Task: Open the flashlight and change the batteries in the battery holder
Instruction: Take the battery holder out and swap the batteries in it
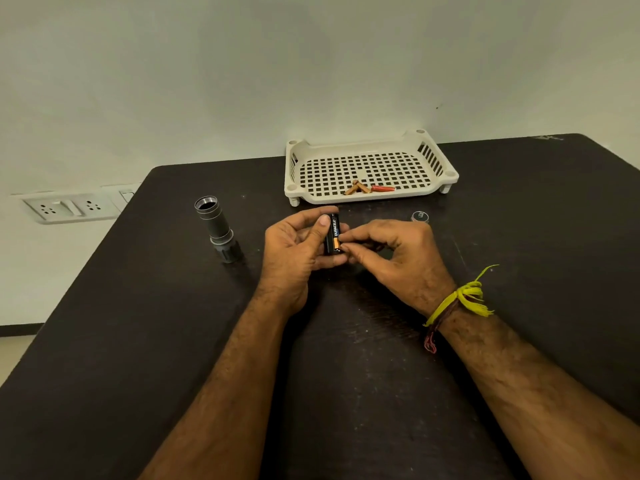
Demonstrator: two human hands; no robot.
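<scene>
Flashlight open on the table, battery holder in your hands

Flashlight body is standing on its head on the dark table, open threaded end facing up, well to the left of your hands. A cream perforated tray is sitting at the table's far edge against the wall, holding several small copper-coloured batteries and a red one near its front rim. Your left hand is wrapping around the black battery holder, clamped on it with the thumb pressing along its side; a black-and-copper Duracell battery is showing in the holder. Your right hand, wearing yellow and red wrist threads, is pinching the holder's lower end with thumb and fingertips drawn together. The small round tail cap is lying on the table just beyond your right hand.
</scene>
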